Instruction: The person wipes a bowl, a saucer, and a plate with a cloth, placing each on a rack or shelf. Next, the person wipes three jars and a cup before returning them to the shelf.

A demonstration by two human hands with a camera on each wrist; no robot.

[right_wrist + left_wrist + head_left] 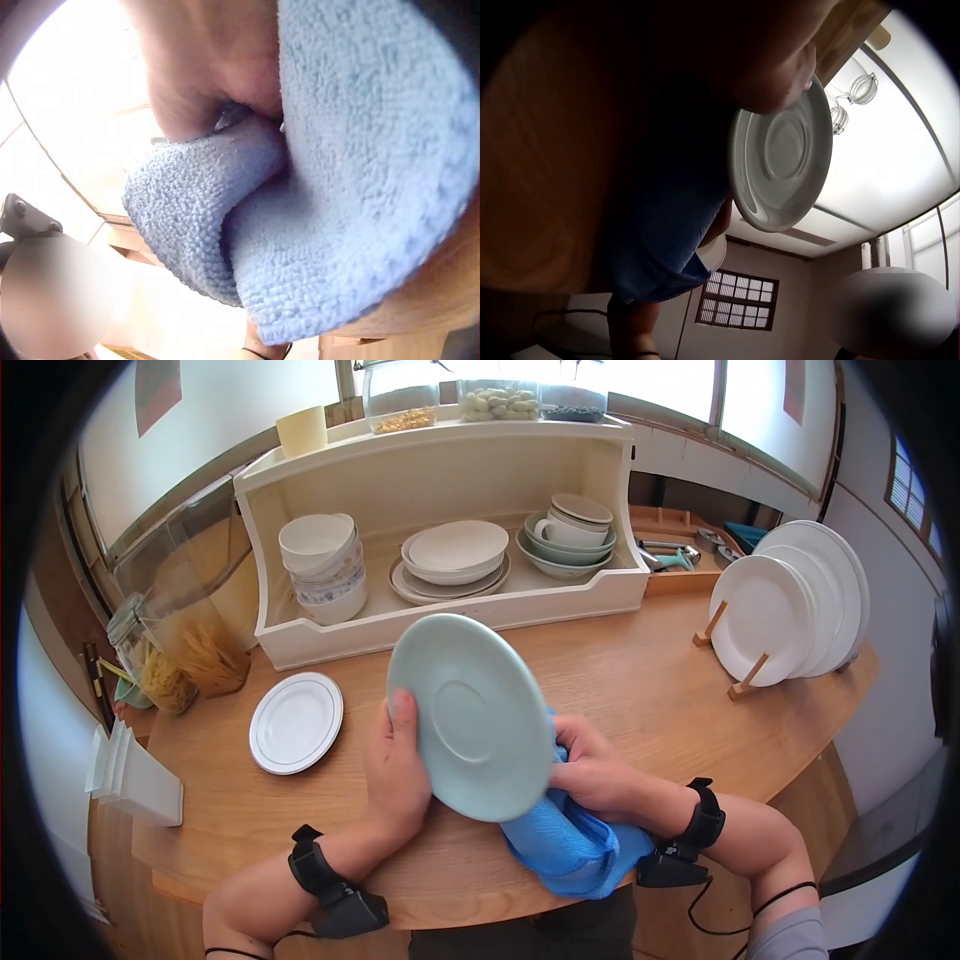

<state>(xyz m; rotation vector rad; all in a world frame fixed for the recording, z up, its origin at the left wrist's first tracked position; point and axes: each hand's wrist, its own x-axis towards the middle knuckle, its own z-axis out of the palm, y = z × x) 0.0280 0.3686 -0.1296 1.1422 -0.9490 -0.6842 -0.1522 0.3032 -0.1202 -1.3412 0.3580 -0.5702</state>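
Observation:
A pale green saucer (480, 710) with a ring in its centre is held up, tilted, above the front of the table. My left hand (396, 765) grips its left edge, the thumb lying on the face and the other fingers hidden behind. At the lower right rim, my right hand (598, 765) holds a blue cloth (570, 850) against the saucer; part of the cloth goes behind it and the rest hangs down over the table's front edge. In the right wrist view the folded cloth (360, 172) hangs below the hand.
A small white plate (296, 722) lies on the table at left. White plates (765, 620) stand in a wooden rack at right. A cream shelf (450, 620) at the back bears stacked bowls (325, 550), more dishes and jars. A white container (145, 780) stands at the left edge.

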